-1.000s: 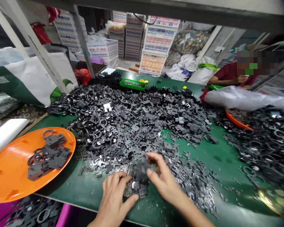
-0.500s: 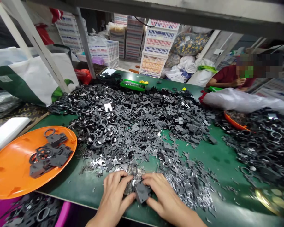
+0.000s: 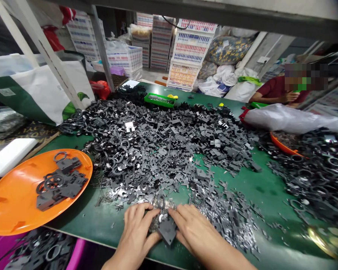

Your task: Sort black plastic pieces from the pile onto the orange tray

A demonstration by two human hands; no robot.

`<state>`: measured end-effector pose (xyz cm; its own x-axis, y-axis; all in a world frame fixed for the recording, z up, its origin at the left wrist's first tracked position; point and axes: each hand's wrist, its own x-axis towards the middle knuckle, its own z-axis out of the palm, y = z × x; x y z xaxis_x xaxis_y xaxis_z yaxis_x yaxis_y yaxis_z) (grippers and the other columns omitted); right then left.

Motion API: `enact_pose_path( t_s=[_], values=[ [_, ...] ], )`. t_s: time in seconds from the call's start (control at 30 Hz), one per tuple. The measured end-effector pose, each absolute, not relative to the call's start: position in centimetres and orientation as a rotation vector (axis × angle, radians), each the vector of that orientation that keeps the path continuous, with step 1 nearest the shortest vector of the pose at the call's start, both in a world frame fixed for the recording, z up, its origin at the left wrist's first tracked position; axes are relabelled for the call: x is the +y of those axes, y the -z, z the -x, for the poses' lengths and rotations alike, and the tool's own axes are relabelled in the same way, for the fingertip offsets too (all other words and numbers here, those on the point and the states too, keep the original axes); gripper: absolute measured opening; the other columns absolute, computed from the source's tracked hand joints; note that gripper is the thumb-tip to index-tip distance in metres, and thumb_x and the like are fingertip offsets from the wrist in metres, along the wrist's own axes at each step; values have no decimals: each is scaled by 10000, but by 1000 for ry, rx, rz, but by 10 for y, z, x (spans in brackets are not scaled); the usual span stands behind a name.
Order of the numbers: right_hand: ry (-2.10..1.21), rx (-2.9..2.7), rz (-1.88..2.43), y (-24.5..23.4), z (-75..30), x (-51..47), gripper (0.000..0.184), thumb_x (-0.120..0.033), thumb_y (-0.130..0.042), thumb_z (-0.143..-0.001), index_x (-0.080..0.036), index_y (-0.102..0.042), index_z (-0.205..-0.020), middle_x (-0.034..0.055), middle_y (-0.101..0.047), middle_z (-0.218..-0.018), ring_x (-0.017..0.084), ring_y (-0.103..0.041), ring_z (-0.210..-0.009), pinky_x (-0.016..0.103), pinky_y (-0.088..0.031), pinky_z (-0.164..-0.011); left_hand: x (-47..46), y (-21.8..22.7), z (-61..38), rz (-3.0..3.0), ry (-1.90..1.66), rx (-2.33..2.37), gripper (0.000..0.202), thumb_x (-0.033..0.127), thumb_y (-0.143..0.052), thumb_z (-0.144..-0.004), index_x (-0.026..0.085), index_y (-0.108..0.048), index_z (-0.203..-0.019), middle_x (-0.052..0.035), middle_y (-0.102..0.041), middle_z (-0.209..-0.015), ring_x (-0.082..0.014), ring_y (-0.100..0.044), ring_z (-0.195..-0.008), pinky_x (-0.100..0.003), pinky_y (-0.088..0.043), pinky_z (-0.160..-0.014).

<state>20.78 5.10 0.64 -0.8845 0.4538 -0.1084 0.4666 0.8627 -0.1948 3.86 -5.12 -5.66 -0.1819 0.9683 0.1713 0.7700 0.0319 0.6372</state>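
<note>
At the near edge of the green table, a dark grey square plastic block (image 3: 167, 231) with a ring (image 3: 160, 202) at its far end lies between my two hands. My left hand (image 3: 139, 230) curls against its left side, with the thumb at the block's edge and the index finger near the ring. On the other side, my right hand (image 3: 195, 228) has its fingertips at the upper right edge and its thumb, partly hidden, by the lower right. A small shiny piece (image 3: 163, 217) shows between block and ring. Finer contact is hidden by my fingers.
A big heap of dark grey parts (image 3: 169, 138) covers the middle of the table (image 3: 101, 221). An orange tray (image 3: 14, 187) with several assembled parts stands left, above a purple bin (image 3: 77, 255). A co-worker (image 3: 278, 88) sits at the far right; a metal beam (image 3: 214, 22) runs overhead.
The block has turned slightly between my hands, and its near corner now points more toward me. My right fingers and thumb have shifted along its right side. The view has moved a little.
</note>
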Motion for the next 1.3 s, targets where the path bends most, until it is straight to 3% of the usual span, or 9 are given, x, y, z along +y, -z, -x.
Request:
enact_pose_path(
  t_s=[0.1, 0.4, 0.53, 0.67, 0.83, 0.93, 1.0, 1.13, 1.3],
  values=[
    [392, 2934, -742, -9, -206, 52, 450, -48, -590, -737, -152, -557, -1174, 90, -642, -1012, 250, -601, -905, 371, -472, -844, -50, 55, -39, -1760, -899, 2016, 507, 19, -655, -654, 287, -585, -1078, -28, -556, -1082, -259, -453, -1013, -429, -354, -898],
    [516, 2811, -910, -13, -203, 57, 139, -87, -605, -748, -178, -589, -852, 54, -646, -862, 231, -592, -815, 345, -440, -741, -51, 55, -37, -1752, -869, 2003, 496, 40, -647, -669, 285, -582, -1095, -34, -556, -1095, -266, -446, -1030, -434, -342, -904],
    [517, 2740, -985, -14, -201, 60, 106, -105, -616, -757, -170, -598, -839, 69, -670, -867, 240, -612, -820, 332, -436, -729, -51, 54, -31, -1781, -805, 1912, 466, 385, -733, -709, 287, -585, -1140, -56, -550, -1120, -279, -464, -1009, -432, -374, -881],
    [612, 2669, -1007, -16, -201, 62, 89, -135, -655, -760, -165, -612, -832, 71, -690, -893, 243, -633, -848, 324, -453, -752, -51, 54, -32, -1728, -837, 1914, 591, 629, -592, -736, 284, -542, -1213, -72, -535, -1133, -287, -459, -1013, -456, -371, -884],
    [595, 2706, -912, -17, -208, 66, 225, -282, -757, -717, -169, -601, -833, 63, -674, -853, 255, -632, -806, 338, -478, -714, -50, 50, -36, -1695, -859, 1923, 433, 570, -505, -826, 316, -560, -1173, -54, -521, -1106, -265, -453, -1003, -449, -369, -880],
    [528, 2861, -868, -17, -213, 65, 335, -294, -742, -737, -189, -566, -1001, 77, -636, -985, 266, -604, -899, 381, -472, -780, -49, 47, -32, -1713, -787, 1868, 430, 552, -537, -817, 312, -563, -1174, -54, -520, -1097, -266, -456, -999, -448, -377, -876],
    [568, 2956, -772, -17, -215, 63, 323, -212, -665, -806, -226, -519, -1093, 58, -613, -1043, 241, -587, -948, 396, -450, -852, -49, 48, -30, -1726, -769, 1858, 439, 552, -552, -809, 312, -564, -1175, -54, -522, -1099, -267, -460, -998, -443, -383, -871],
    [674, 2991, -721, -16, -218, 57, 193, -135, -566, -852, -226, -529, -1018, 31, -620, -939, 208, -595, -887, 382, -454, -858, -50, 52, -32, -1777, -807, 1893, 500, 562, -631, -747, 306, -570, -1172, -57, -526, -1116, -274, -463, -1002, -430, -385, -865],
    [647, 3058, -786, -3, -224, 45, 127, -168, -540, -855, -223, -544, -970, 37, -617, -896, 212, -604, -841, 358, -482, -805, -51, 55, -37, -1807, -797, 1999, 416, 368, -737, -711, 306, -604, -1100, -50, -539, -1104, -272, -471, -992, -423, -373, -867]
  ],
)
